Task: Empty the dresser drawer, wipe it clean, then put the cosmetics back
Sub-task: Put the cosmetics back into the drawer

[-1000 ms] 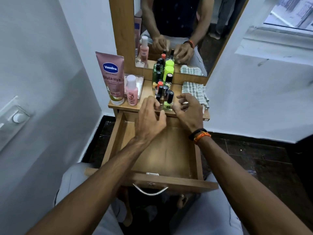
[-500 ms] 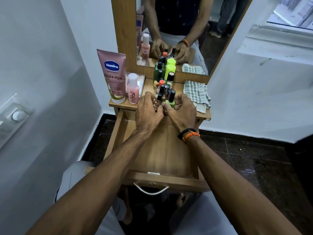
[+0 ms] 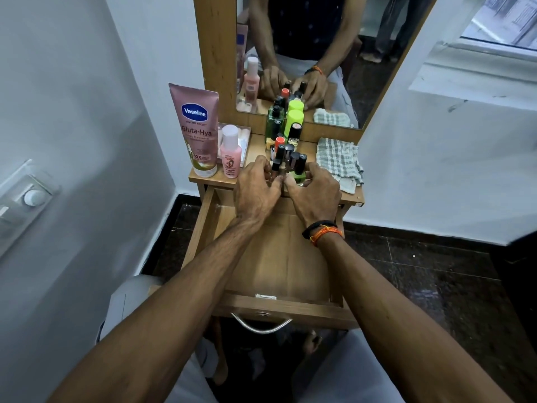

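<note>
Left hand: the left hand (image 3: 257,189) reaches over the open drawer to the front of the dresser top, fingers curled around the left side of a cluster of small cosmetic bottles (image 3: 287,162).
Right hand: the right hand (image 3: 315,196) mirrors it on the right side of the same cluster, fingers curled in against a green nail-polish bottle (image 3: 299,175); the fingertips of the two hands nearly meet at the front. A black and orange wristband (image 3: 321,231) sits on this wrist.
Grip: both hands gather the cluster between them; which single bottles each one has hold of cannot be told.
Drawer: the wooden drawer (image 3: 279,257) is pulled out toward the person, its floor bare, a metal handle (image 3: 260,325) on its front.
Dresser top: the dresser top (image 3: 203,178) carries all the cosmetics.
Tube: a pink Vaseline tube (image 3: 197,126) stands upright on its cap at the left edge.
Small bottle: a pink bottle with a white cap (image 3: 231,152) stands just beside the tube, on its right.
Back row: a lime-green bottle (image 3: 293,120) and a dark green bottle (image 3: 274,123) stand against the mirror frame, behind the cluster.
Cloth: a checked cloth (image 3: 338,161) lies crumpled at the right end of the top, near the right hand.
Mirror: the mirror (image 3: 319,53) reflects the hands and bottles.
</note>
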Action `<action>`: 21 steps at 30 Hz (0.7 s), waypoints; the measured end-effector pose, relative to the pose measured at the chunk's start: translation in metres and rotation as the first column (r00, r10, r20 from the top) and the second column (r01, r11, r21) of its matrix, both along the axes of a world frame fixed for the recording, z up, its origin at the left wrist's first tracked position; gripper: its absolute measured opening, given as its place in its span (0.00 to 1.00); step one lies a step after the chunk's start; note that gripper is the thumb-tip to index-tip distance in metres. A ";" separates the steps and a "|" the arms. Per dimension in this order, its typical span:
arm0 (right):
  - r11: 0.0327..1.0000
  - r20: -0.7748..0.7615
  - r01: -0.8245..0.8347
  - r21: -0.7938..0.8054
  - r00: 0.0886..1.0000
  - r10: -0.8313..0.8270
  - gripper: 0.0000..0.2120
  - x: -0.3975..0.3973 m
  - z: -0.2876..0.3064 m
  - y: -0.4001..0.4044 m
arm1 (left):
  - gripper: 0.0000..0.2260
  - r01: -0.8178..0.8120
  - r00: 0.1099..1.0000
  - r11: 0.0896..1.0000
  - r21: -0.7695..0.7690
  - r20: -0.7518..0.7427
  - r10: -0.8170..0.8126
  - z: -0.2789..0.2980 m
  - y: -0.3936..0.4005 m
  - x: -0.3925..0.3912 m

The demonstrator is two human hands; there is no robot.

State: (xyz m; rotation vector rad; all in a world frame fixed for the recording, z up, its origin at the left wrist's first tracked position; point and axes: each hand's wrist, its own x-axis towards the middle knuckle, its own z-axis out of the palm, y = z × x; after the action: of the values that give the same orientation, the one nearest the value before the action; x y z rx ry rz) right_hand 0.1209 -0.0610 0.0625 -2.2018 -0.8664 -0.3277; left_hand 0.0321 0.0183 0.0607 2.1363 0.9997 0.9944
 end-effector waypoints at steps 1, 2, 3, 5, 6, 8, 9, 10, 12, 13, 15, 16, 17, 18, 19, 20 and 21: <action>1.000 -0.001 0.006 -0.004 1.000 -0.006 0.16 0.000 0.001 0.000 | 0.12 0.001 1.000 1.000 0.003 0.002 -0.001 0.000 0.001 0.000; 1.000 -0.005 0.011 -0.012 1.000 -0.011 0.17 -0.001 0.001 0.000 | 0.12 0.005 1.000 1.000 0.003 0.005 -0.005 0.001 0.001 0.000; 1.000 -0.007 0.014 -0.020 1.000 -0.015 0.17 -0.001 0.002 0.000 | 0.11 0.010 1.000 1.000 0.002 0.009 -0.010 0.001 0.000 0.000; 1.000 -0.005 0.007 -0.025 1.000 -0.007 0.17 -0.002 0.004 -0.001 | 0.10 0.023 0.999 1.000 0.003 0.021 -0.023 0.003 0.000 -0.001; 1.000 -0.002 -0.002 -0.021 1.000 0.002 0.16 -0.002 0.005 -0.003 | 0.10 0.034 0.999 0.999 0.001 0.032 -0.034 0.004 -0.001 -0.002; 1.000 0.012 -0.021 0.007 1.000 0.021 0.15 -0.005 0.008 -0.011 | 0.08 0.060 0.996 0.998 -0.016 0.071 -0.059 0.007 -0.004 -0.007; 0.999 0.022 -0.028 0.031 0.999 0.028 0.14 -0.007 0.009 -0.018 | 0.08 0.073 0.993 0.997 -0.033 0.091 -0.070 0.008 -0.005 -0.011; 0.998 0.026 -0.031 0.052 0.999 0.030 0.13 -0.010 0.008 -0.026 | 0.08 0.091 0.990 0.994 -0.056 0.110 -0.084 0.008 -0.006 -0.016; 0.997 0.009 -0.045 0.062 0.999 0.045 0.12 -0.017 0.004 -0.044 | 0.08 0.160 0.981 0.981 -0.110 0.127 -0.146 0.006 -0.010 -0.026; 0.997 -0.008 -0.061 0.054 0.998 0.061 0.11 -0.021 -0.001 -0.054 | 0.08 0.204 0.975 0.969 -0.137 0.120 -0.189 0.003 -0.011 -0.031; 0.997 -0.056 -0.081 0.003 0.995 0.081 0.10 -0.027 -0.010 -0.070 | 0.09 0.282 0.959 0.939 -0.199 0.067 -0.274 -0.003 -0.016 -0.037; 0.996 -0.094 -0.075 -0.053 0.993 0.070 0.10 -0.029 -0.015 -0.075 | 0.09 0.304 0.952 0.925 -0.228 0.027 -0.306 -0.008 -0.018 -0.039; 0.990 -0.140 -0.067 -0.123 0.989 0.049 0.10 -0.029 -0.021 -0.079 | 0.09 0.315 0.945 0.915 -0.251 -0.011 -0.328 -0.012 -0.019 -0.039; 0.979 -0.195 -0.064 -0.193 0.980 0.026 0.10 -0.028 -0.027 -0.081 | 0.09 0.317 0.940 0.908 -0.274 -0.038 -0.339 -0.018 -0.020 -0.038; 0.967 -0.248 -0.069 -0.245 0.969 0.006 0.10 -0.027 -0.033 -0.081 | 0.09 0.311 0.938 0.904 -0.295 -0.056 -0.341 -0.023 -0.021 -0.037; 0.959 -0.289 -0.073 -0.275 0.957 -0.010 0.11 -0.027 -0.037 -0.081 | 0.09 0.302 0.938 0.899 -0.317 -0.072 -0.340 -0.028 -0.022 -0.034; 0.954 -0.312 -0.075 -0.289 0.950 -0.019 0.13 -0.027 -0.040 -0.080 | 0.09 0.290 0.936 0.895 -0.340 -0.095 -0.340 -0.033 -0.023 -0.031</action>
State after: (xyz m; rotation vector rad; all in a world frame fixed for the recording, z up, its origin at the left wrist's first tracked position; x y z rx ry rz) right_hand 0.0937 -0.1413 0.0225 -2.4259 -0.8100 0.1775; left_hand 0.0008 -0.0045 0.0275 2.0325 0.7836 0.4793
